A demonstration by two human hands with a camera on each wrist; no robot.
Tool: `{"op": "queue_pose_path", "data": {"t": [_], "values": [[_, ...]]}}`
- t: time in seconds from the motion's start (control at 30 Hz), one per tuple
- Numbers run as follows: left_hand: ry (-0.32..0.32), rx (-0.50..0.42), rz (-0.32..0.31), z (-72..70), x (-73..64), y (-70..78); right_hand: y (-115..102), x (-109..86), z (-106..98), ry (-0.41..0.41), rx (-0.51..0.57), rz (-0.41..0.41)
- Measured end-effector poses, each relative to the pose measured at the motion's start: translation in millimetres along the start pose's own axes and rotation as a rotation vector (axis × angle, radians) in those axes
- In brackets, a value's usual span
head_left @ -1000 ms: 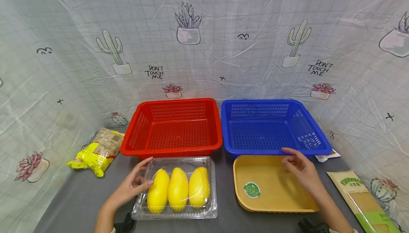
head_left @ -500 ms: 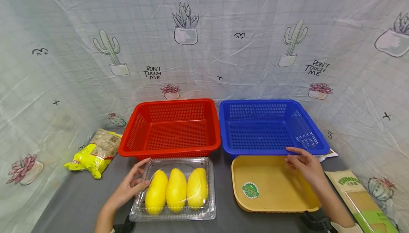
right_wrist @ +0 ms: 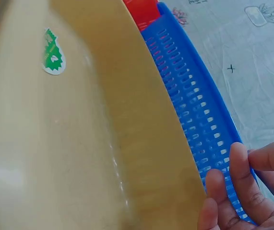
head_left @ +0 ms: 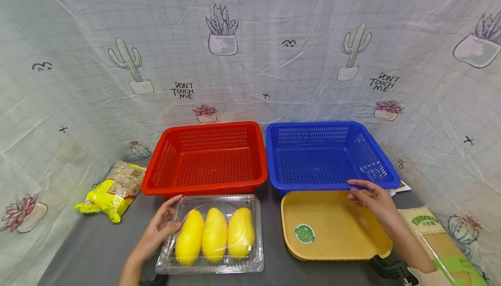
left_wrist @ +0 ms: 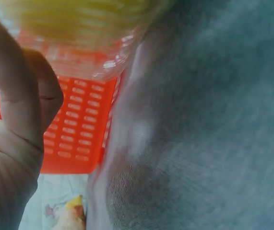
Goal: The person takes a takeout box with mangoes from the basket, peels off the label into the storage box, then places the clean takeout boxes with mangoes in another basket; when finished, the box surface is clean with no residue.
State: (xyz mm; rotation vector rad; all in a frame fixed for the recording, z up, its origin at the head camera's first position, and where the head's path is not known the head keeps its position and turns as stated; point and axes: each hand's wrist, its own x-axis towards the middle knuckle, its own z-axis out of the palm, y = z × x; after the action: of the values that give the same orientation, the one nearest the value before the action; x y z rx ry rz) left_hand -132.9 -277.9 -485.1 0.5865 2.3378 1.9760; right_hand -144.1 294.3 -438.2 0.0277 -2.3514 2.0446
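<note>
My left hand (head_left: 156,231) rests at the left side of a clear plastic clamshell box (head_left: 256,229), its index finger along the far corner and thumb on the lid's edge. Inside the box lie three yellow mangoes (head_left: 215,233). In the left wrist view, loosely bent fingers (left_wrist: 48,91) overlap the red basket (left_wrist: 77,129) just below the box. My right hand (head_left: 373,201) is over the far right of a tan tray (head_left: 332,220) with a green round sticker (head_left: 305,233); the index fingertip reaches the front rim of a blue basket (head_left: 313,186). It holds nothing.
Left of the red basket lies a yellow bag (head_left: 113,194). A green and beige packet (head_left: 438,242) lies at the right, partly behind the forearm. Another small packet (head_left: 403,188) shows beside the blue basket. A printed curtain (head_left: 250,68) hangs behind.
The view has shifted slightly to the right. My right hand has moved a little rightward over the tray toward the blue basket's rim. My left hand stays at the box.
</note>
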Motion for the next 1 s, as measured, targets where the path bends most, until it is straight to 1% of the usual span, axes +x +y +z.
{"op": "queue_pose_path", "data": {"t": [0.13,0.23,0.33,0.4,0.47,0.53,0.67,0.7,0.87,1.0], "values": [[0.033,-0.019,0.034,4.9,-1.3,2.4,-1.1,0.3,-1.7,-0.012,-0.025,0.057],[0.066,-0.066,0.07,9.2,-2.8,5.0,-2.5,1.7,-3.3,-0.013,-0.032,0.097],[0.099,-0.108,0.114,13.3,-4.6,8.3,-3.3,2.9,-4.2,-0.015,-0.022,0.109],[0.109,-0.127,0.145,16.1,-5.1,11.4,-3.4,3.3,-4.5,-0.017,-0.011,0.109],[0.104,-0.144,0.176,18.8,-4.9,15.0,-3.3,3.7,-4.7,-0.024,-0.001,0.111],[0.084,-0.155,0.207,21.4,-3.7,19.4,-3.6,4.0,-4.8,-0.03,0.004,0.115],[0.04,-0.165,0.242,28.3,0.2,30.5,-4.7,4.6,-5.4,-0.035,-0.006,0.135],[0.029,-0.164,0.246,30.1,1.6,33.6,-4.9,4.7,-5.7,-0.035,-0.008,0.141],[0.015,-0.165,0.232,41.7,7.4,49.3,-5.4,4.3,-5.9,-0.027,-0.005,0.152],[0.026,-0.174,0.222,49.0,10.7,59.7,-3.1,3.0,-5.4,-0.026,-0.009,0.134]]}}
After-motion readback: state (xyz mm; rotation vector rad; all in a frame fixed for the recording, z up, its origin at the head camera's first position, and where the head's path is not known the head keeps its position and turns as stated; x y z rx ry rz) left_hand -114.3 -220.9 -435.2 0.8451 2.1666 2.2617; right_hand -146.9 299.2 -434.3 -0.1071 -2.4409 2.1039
